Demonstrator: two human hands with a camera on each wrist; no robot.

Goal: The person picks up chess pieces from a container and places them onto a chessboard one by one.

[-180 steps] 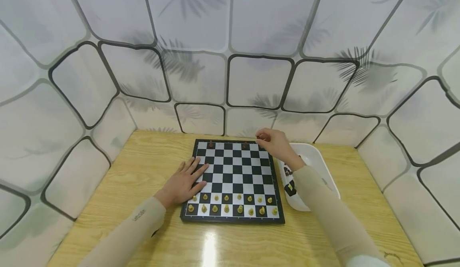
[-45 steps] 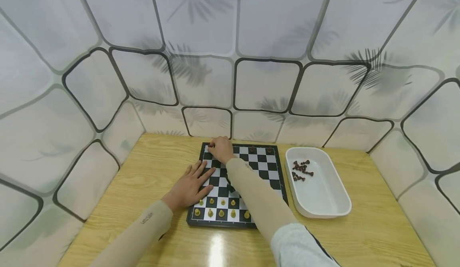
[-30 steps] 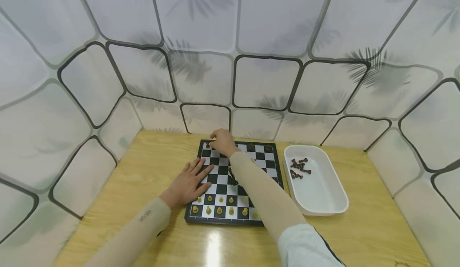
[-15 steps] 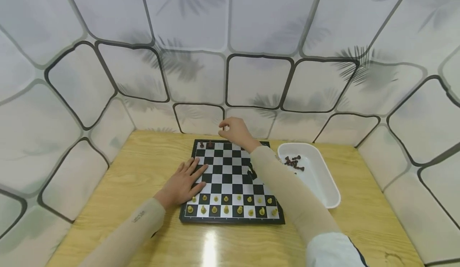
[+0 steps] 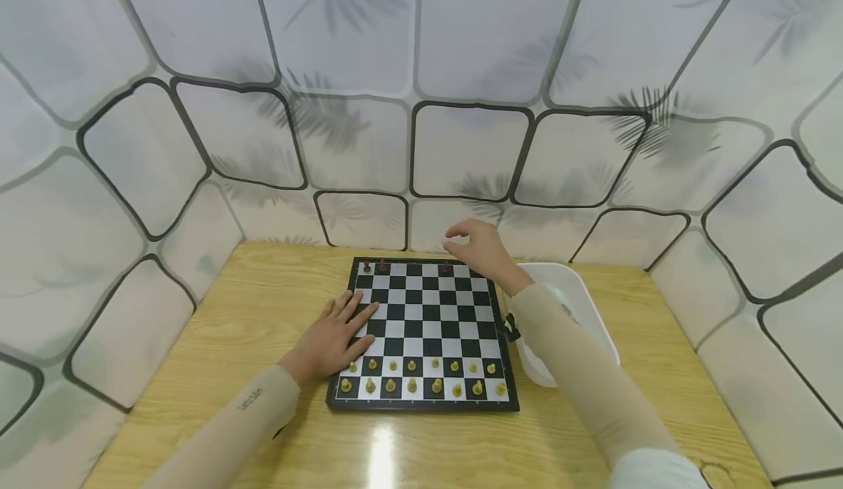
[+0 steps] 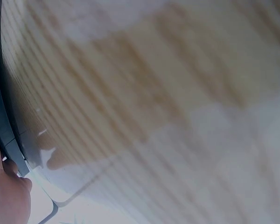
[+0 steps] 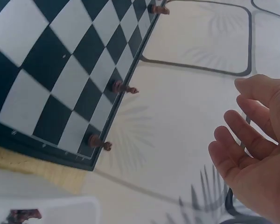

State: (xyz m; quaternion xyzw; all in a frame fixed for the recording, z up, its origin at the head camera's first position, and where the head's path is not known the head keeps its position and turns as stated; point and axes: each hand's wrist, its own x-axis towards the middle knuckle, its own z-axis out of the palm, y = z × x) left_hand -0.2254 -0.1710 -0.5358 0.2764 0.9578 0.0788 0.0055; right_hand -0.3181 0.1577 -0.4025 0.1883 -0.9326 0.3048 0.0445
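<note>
My left hand [image 5: 329, 341] lies flat with fingers spread on the left side of a black-and-white chessboard [image 5: 431, 310]. In the left wrist view a bit of that hand [image 6: 9, 196] shows beside the board's dark edge. My right hand [image 5: 484, 251] is raised over the board's far right corner. Its fingers bend loosely and hold nothing, as the right wrist view shows. Two brown chess pieces [image 5: 374, 266] stand at the far left corner. A brown piece [image 5: 446, 267] stands farther right, and another [image 7: 99, 143] at the far right corner. Two rows of yellow pieces [image 5: 411, 385] line the near side.
A white tray [image 5: 536, 368] stands right of the board, partly covered by my right forearm. Brown pieces [image 7: 23, 215] lie in it. The wooden table [image 5: 257, 306] meets a patterned wall covering [image 5: 474, 148] behind and on both sides.
My right hand has left the board's far left corner, where a brown piece now stands beside another, and has moved rightward with nothing in it. My left hand keeps its place.
</note>
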